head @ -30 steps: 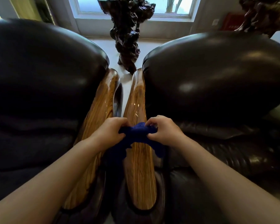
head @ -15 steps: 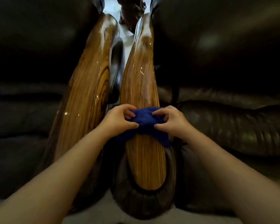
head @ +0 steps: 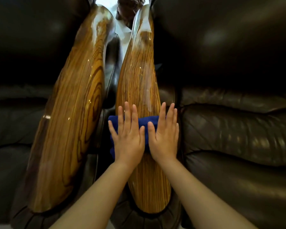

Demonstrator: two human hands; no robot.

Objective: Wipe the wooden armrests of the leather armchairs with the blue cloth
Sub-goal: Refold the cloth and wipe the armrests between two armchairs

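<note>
Two glossy striped wooden armrests run side by side away from me. The blue cloth [head: 148, 121] lies folded across the right-hand armrest [head: 139, 76], about halfway along it. My left hand [head: 128, 136] presses flat on the cloth's left part, fingers spread and extended. My right hand [head: 164, 135] lies flat on its right part, fingertips reaching onto the wood. Most of the cloth is hidden under both palms. The left-hand armrest [head: 73, 113] is bare and untouched.
Dark brown leather armchairs flank the armrests: one on the left [head: 23, 63], one on the right [head: 229, 80]. A narrow gap [head: 111, 76] separates the two armrests. A dark carved wooden piece [head: 127, 9] stands on pale floor beyond the gap.
My view has tipped down and closer. Both hands went from pinching the bunched cloth to lying flat on it, pressing it against the right-hand armrest.
</note>
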